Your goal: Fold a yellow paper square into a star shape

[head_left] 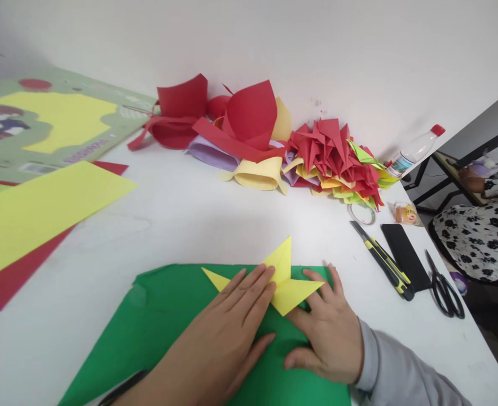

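Note:
A folded yellow paper star point(283, 285) with pointed arms lies on a green sheet point(164, 316) at the front of the table. My left hand point(236, 321) rests flat over the star's left part, fingers stretched out and side by side, hiding that part. At the star's right point is my right hand point(327, 321), its fingers spread and its thumb apart. Some of its fingers touch or pass under the right point; I cannot tell which. A dark-edged object point(124, 389) shows partly beneath my left wrist.
Yellow sheets point(54, 208) lie over red paper at left, near a green printed board point(122, 115). Rolled red paper point(249, 115) and folded red stars point(325, 149) stand by the wall. Rightward are a bottle point(415, 151), tape, cutter point(382, 259), black slab, scissors point(445, 290) and another person's patterned clothing point(481, 237).

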Available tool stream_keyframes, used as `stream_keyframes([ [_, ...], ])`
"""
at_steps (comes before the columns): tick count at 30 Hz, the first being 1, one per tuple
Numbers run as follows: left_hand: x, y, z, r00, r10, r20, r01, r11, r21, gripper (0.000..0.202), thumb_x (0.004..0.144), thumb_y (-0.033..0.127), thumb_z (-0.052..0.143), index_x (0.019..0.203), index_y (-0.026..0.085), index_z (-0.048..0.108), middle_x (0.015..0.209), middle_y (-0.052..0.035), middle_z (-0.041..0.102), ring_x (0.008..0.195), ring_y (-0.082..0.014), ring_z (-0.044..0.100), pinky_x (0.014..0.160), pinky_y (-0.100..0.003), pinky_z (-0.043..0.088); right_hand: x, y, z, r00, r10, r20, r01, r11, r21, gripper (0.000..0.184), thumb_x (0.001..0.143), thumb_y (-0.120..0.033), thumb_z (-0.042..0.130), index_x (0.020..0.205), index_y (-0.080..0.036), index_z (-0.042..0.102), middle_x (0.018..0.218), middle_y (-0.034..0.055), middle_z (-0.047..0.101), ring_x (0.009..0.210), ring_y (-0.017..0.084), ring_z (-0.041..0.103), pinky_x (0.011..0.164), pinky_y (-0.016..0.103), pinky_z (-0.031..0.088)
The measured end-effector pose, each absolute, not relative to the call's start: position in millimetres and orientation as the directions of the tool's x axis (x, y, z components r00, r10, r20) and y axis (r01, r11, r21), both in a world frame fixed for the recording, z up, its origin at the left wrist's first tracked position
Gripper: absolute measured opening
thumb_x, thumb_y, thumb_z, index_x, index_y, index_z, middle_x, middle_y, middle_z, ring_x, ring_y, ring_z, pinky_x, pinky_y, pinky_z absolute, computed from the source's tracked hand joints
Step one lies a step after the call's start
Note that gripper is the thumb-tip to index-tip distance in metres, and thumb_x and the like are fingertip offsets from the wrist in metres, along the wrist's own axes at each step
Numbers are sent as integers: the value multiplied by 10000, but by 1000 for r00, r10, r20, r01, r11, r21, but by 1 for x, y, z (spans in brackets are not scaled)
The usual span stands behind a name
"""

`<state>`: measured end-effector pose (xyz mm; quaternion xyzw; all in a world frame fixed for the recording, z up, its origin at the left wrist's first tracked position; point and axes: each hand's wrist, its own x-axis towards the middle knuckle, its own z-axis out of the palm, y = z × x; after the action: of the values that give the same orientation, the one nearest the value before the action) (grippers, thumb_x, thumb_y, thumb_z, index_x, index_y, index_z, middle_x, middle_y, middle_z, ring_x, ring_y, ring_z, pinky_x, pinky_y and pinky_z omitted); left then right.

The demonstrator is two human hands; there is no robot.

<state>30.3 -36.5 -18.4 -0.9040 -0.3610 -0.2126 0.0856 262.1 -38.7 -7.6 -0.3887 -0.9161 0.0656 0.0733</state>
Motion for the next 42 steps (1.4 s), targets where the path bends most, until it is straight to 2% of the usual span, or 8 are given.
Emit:
stream_keyframes([
  [4,30,-37,-16,652,612,448,688,-725,-11,413,944,322,419,1230,84,598,1346,-181,605,1232,-299,587,968,-445,530,259,-41,-5,-601,797,60,773,599,-211,677,837,-824,312,1228,-372,632,1305,81,540,1353,335,347,1138,647,39],
  [7,30,-36,-13,662,605,443,684,-729,-26,411,945,316,407,1221,84,603,1330,-183,617,1212,-298,603,938,-446,549,256,-40,-1,-601,799,34,779,595,-199,667,818,-833,348,1202,-381,652,1440,91,450,1422,361,250,1132,648,64],
  [13,31,-35,-10,653,609,451,686,-728,-10,430,940,312,403,1261,81,572,1333,-166,619,1215,-277,601,974,-424,523,251,-36,7,-620,785,13,774,614,-157,630,825,-772,474,1331,-406,556,1622,44,195,1456,405,164,1121,667,98],
  [18,32,-41,-14,585,631,509,745,-666,-32,519,935,354,415,1304,2,511,1350,-233,585,1243,-328,571,996,-453,490,251,-37,8,-627,779,2,769,619,-158,561,856,-721,494,1304,-394,581,1631,30,175,1461,412,153,1113,677,119],
  [22,32,-47,-19,590,638,494,747,-663,-36,546,932,374,417,1331,5,473,1355,-242,577,1253,-336,562,991,-445,493,250,-39,5,-625,781,11,772,619,-143,575,868,-708,489,1351,-399,533,1626,34,191,1462,412,153,1106,688,145],
  [27,33,-49,-22,541,698,470,788,-616,8,662,941,420,391,1448,2,313,1355,-248,575,1256,-335,560,971,-456,514,249,-40,5,-624,781,10,776,621,-113,578,877,-703,476,1363,-394,520,1614,35,233,1467,402,143,1105,680,172],
  [35,35,-46,-22,529,705,473,788,-614,34,563,916,416,451,1320,26,489,1372,-260,554,1267,-349,548,984,-460,510,249,-37,11,-636,771,-24,767,629,-126,618,845,-737,480,1341,-376,553,1616,67,221,1464,410,150,1106,690,176],
  [42,35,-46,-20,568,692,444,759,-650,42,530,907,359,482,1378,117,481,1427,-170,534,1305,-313,518,993,-456,504,247,-41,5,-612,790,-9,783,605,-144,634,801,-768,503,1232,-330,658,1619,107,193,1461,417,177,1103,699,199],
])
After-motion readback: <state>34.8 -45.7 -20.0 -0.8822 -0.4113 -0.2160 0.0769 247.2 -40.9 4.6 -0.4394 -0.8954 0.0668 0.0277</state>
